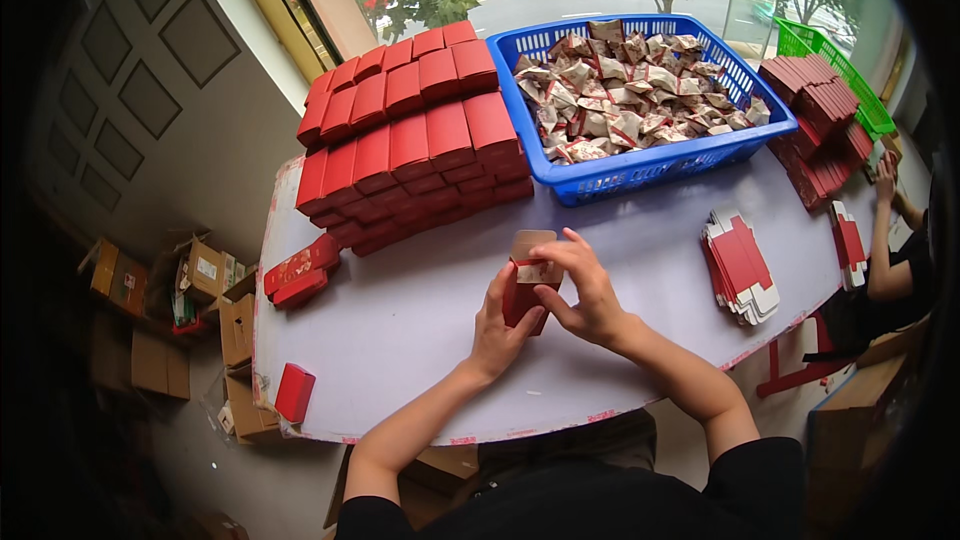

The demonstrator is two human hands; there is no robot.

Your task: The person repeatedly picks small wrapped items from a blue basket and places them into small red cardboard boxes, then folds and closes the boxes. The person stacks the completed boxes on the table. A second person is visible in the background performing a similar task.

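Observation:
A small red paperboard carton (517,307) is held upright over the table by my left hand (496,330), fingers on its left side and thumb across the front. Its top is unfolded, with a brown inner flap (534,240) standing up at the back. A cream and red printed sachet (534,272) shows at the carton's mouth. My right hand (589,289) is at that mouth, index finger by the flap and thumb near the front right edge. Whether it grips the sachet or only touches it, I cannot tell.
Stacked red cartons (409,150) stand back left; a blue plastic basket (570,191) holds many sachets. Flattened cartons (742,262) lie right. Patterned red boxes (304,270) and a single red carton (295,392) are left. Another person's hand (886,172) is far right.

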